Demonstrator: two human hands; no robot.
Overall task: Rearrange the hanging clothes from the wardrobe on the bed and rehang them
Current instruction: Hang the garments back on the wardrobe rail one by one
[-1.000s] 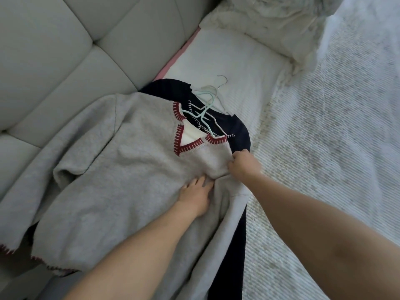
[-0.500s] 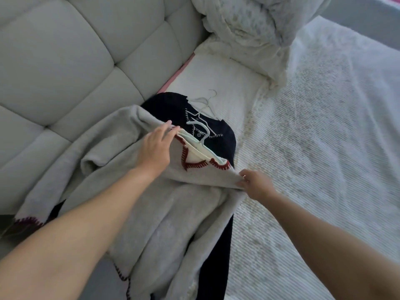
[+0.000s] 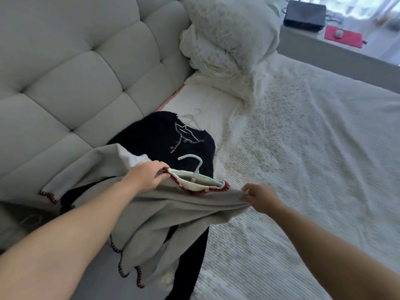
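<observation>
- Bed (image 3: 313,169), white and textured, fills the right half of the frame, with a tufted headboard (image 3: 75,72) at upper left; a soft surface that gives under any load.
- Grey sweater (image 3: 173,213) hangs lifted at centre, bunched and drooping toward the lower middle: likely soft, limp and fairly light, so it sags wherever unsupported. Best held at both shoulders.
- Dark top (image 3: 160,137) lies flat beneath, just above centre, on its own white hanger (image 3: 190,121).
- Left hand (image 3: 145,177) grips the sweater's red-stitched collar edge; right hand (image 3: 259,197) pinches the opposite shoulder.
- Pale green hanger (image 3: 195,172) sits inside the neckline, stiff, smooth, probably slippery; its hook offers the firmest hold.
</observation>
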